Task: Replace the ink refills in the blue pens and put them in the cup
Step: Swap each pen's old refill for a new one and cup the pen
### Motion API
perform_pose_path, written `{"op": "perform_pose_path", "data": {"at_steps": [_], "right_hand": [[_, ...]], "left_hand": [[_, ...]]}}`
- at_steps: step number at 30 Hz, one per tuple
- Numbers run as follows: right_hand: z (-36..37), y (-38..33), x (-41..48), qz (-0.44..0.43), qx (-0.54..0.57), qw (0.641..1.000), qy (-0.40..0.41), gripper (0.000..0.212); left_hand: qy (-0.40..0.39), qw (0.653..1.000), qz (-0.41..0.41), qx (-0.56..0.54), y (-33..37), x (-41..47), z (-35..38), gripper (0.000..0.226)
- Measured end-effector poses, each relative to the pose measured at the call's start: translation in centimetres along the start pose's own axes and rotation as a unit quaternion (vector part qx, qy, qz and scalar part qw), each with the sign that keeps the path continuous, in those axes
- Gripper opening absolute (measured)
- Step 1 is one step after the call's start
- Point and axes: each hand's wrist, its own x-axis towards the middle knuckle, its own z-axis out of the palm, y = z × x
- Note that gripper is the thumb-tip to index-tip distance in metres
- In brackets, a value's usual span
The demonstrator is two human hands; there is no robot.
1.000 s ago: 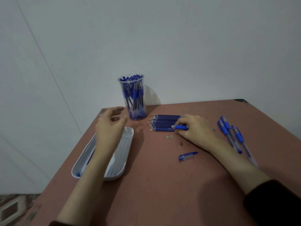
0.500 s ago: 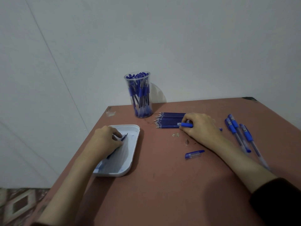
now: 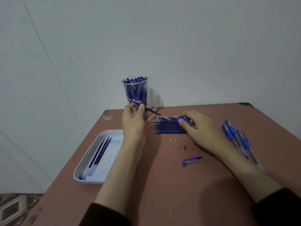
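The reddish-brown counter [image 3: 162,193] stands against a pale wall. A white tray [image 3: 114,149] lies on it beside the left forearm, below and outward of the left hand [image 3: 135,121], and holds a few dark ink refills [image 3: 99,152] lying lengthwise.

A clear plastic cup [image 3: 135,90] stands upright just beyond the left hand, packed with blue pens. The left hand is raised in front of it and pinches a single refill [image 3: 151,110] between thumb and fingers. This refill slants down towards the right hand [image 3: 200,128].

The right hand rests on the counter, its thumb and fingers curled round a pen barrel [image 3: 183,119] with a blue grip. Between the two hands, and partly under the right fingers, lies a neat row of new refills [image 3: 169,127].

Three blue pens [image 3: 232,136] lie side by side outward of the right wrist. A blue pen cap [image 3: 191,160] lies inward of the right forearm. A small metal tip [image 3: 184,147] lies between the cap and the right hand.
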Motion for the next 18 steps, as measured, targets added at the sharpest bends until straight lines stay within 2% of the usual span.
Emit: {"op": "perform_pose_path", "data": {"at_steps": [4, 18], "right_hand": [[0.0, -0.1, 0.1, -0.022, -0.001, 1.000, 0.012, 0.013], [0.0, 0.7, 0.2, -0.008, -0.005, 0.999, 0.033, 0.011]], "left_hand": [[0.030, 0.996, -0.028, -0.083, -2.1, 0.5, 0.6, 0.005], [0.025, 0.994, -0.034, -0.102, -2.5, 0.7, 0.7, 0.009]]}}
